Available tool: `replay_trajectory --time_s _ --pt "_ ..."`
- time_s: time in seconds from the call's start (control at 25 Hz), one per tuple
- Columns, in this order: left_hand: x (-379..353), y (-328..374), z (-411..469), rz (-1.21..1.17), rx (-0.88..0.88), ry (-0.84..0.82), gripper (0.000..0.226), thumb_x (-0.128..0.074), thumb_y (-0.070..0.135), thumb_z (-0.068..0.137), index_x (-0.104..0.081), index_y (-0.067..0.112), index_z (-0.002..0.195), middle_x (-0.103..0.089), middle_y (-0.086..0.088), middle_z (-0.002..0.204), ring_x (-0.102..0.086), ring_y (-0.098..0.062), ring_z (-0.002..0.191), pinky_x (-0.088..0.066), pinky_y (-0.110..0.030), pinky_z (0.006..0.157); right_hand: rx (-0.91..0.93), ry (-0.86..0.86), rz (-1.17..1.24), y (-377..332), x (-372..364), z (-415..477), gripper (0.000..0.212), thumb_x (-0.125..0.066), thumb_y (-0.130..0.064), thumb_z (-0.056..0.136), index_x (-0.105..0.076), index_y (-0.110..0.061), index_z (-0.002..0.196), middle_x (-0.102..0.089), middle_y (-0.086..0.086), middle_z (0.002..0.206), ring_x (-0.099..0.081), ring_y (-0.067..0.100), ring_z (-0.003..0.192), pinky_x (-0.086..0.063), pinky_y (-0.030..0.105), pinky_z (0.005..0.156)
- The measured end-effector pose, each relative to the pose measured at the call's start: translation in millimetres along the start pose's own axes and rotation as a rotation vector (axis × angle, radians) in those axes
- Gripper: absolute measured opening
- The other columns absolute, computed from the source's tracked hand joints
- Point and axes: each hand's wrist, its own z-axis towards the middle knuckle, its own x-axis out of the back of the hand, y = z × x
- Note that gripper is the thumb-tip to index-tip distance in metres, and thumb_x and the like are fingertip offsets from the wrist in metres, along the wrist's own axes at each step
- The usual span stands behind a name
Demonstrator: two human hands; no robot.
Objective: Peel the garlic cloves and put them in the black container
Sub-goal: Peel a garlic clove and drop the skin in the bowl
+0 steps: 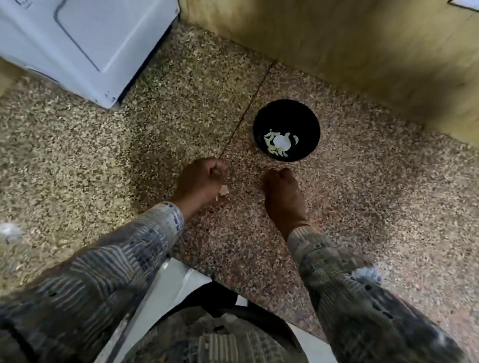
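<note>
Speckled brown-and-cream stone tabletop (380,204), seen from above. The black round container (289,113) stands on it just beyond both hands, near but not touching them. Inside, a small heap of pale, peeled garlic cloves (268,140) lies on the bottom toward the near wall, ringed about a round white patch I cannot identify. The cloves look smooth, cream-white and curved, with no skin showing at this blur. So some of the task is done; the heap covers only part of the container's floor. No whole bulb or unpeeled pile is in view, so how many remain cannot be told. Left hand (202,181) hovers low over the tabletop, fingers curled under; right hand (283,195) likewise, knuckles up. Whether either grips a clove is hidden beneath the hand. A small tan scrap of papery skin (224,190) sits at the left hand's inner edge; held or lying loose, cannot tell. My guess: peeling is under way. White boxy appliance (72,10) at far left, wooden wall panel (341,28) behind.
</note>
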Motion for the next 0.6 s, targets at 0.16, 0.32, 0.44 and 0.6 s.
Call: replay_trajectory --time_s 0.16,0.32,0.44,0.6 --pt "3 -13 4 0.218 -0.143 -0.098 0.028 -0.084 0.024 0.077 -0.076 0.028 0.103 -0.071 0.006 0.099 -0.067 -0.015 0.091 -0.049 -0.024 0.080 -0.012 -0.023 0.024 -9 3 -5 0.019 -0.056 -0.006 0.094 -0.060 -0.008 0.113 -0.057 0.017 0.116 -0.059 0.039 0.099 -0.050 0.043 0.074" --pt "-4 -18 0 0.399 -0.371 -0.108 0.019 -0.077 0.016 0.079 -0.077 0.023 0.096 -0.073 -0.004 0.100 -0.067 -0.023 0.095 -0.047 -0.028 0.080 -0.331 0.194 0.542 -39 34 3 0.007 -0.060 -0.025 0.097 -0.066 -0.022 0.093 -0.071 0.006 0.091 -0.065 0.029 0.082 -0.050 0.039 0.069" --pt "-10 -12 -5 0.236 -0.269 -0.074 0.015 -0.076 0.015 0.085 -0.078 0.021 0.098 -0.075 0.005 0.098 -0.069 -0.013 0.091 -0.048 -0.019 0.076 -0.552 0.267 1.133 -54 66 18 0.010 -0.059 -0.017 0.100 -0.069 -0.017 0.101 -0.072 0.010 0.088 -0.067 0.019 0.068 -0.058 0.036 0.063" --pt "-14 -2 -12 -0.629 0.209 -0.249 0.021 -0.074 -0.001 0.090 -0.077 0.018 0.098 -0.079 0.000 0.089 -0.074 -0.027 0.093 -0.060 -0.027 0.072 -0.590 0.243 1.204 -58 84 -2 0.012 -0.060 -0.001 0.099 -0.071 -0.006 0.100 -0.075 0.020 0.096 -0.070 0.021 0.076 -0.061 0.036 0.072"
